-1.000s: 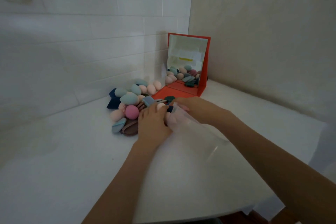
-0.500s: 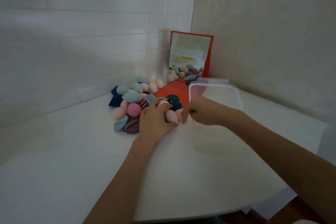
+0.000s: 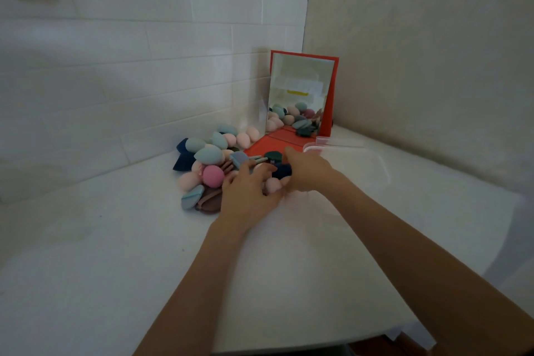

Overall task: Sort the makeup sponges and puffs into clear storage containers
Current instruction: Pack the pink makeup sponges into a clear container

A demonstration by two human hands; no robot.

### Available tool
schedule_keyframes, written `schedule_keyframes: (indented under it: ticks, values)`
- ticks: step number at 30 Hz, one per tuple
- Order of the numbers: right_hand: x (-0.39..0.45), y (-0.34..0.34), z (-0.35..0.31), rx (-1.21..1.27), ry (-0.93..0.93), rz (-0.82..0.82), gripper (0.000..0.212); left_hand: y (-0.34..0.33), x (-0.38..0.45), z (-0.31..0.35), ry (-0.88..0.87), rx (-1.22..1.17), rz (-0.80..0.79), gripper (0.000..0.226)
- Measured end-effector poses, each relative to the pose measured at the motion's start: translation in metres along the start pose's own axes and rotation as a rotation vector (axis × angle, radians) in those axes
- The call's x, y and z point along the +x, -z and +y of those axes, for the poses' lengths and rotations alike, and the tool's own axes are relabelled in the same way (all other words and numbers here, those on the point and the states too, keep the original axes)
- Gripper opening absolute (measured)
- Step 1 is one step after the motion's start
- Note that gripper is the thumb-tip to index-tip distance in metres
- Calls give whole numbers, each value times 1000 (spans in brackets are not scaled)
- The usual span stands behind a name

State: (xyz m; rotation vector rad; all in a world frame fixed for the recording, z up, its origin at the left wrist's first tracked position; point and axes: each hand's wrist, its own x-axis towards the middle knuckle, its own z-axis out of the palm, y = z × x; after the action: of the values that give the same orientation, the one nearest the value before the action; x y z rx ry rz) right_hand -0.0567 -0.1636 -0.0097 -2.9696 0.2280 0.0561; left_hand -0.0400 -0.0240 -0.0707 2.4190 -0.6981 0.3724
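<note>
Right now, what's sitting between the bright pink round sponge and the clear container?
In the head view, both hands lie between them: the left hand and right hand, over pale pink and dark blue sponges, separate the pink sponge from the clear container.

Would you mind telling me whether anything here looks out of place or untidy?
Nothing looks damaged. The pastel makeup sponges and puffs lie in a loose heap against the white tiled wall, some spilling onto the red folding mirror's base. None visibly sits in the clear plastic container.

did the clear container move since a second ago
Yes. The clear container went from in the right hand near the table's front to the table beside the red mirror, farther back and right.
</note>
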Motion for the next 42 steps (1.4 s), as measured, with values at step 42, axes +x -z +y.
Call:
schedule_keyframes:
  ticks: [42]
  values:
    - [-87, -7, 66, 298, 147, 255, 19, -3, -2, 68, 195, -827, -390, 31]
